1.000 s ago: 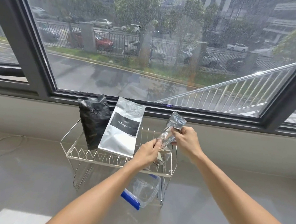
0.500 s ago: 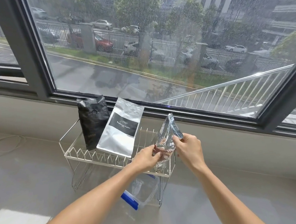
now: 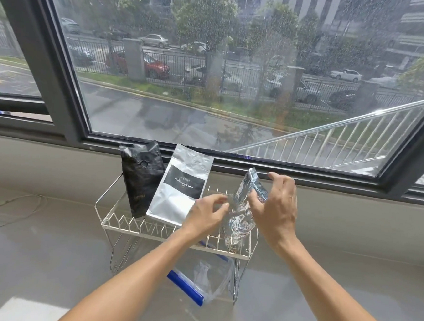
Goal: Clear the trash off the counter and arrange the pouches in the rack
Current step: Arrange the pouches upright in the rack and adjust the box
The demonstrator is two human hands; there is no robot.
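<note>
A white wire rack [image 3: 115, 222] stands on the pale counter below the window. A black pouch [image 3: 142, 179] and a silver pouch with a black label [image 3: 180, 194] lean upright in its left and middle slots. A crinkled silver foil pouch [image 3: 241, 215] stands in the right end of the rack. My left hand [image 3: 207, 215] is at the foil pouch's left edge, its loosely curved fingertips just touching the foil. My right hand [image 3: 275, 203] hovers beside the pouch's right side with its fingers spread, holding nothing.
A clear plastic zip bag with a blue strip [image 3: 206, 279] lies on the counter under the rack's right end. A white cable [image 3: 22, 204] trails along the far left. The dark window frame [image 3: 306, 169] runs just behind the rack.
The foil pouch has gone down into the rack's right end and stands there. My right hand has let go and spread its fingers; my left hand's grip has loosened.
</note>
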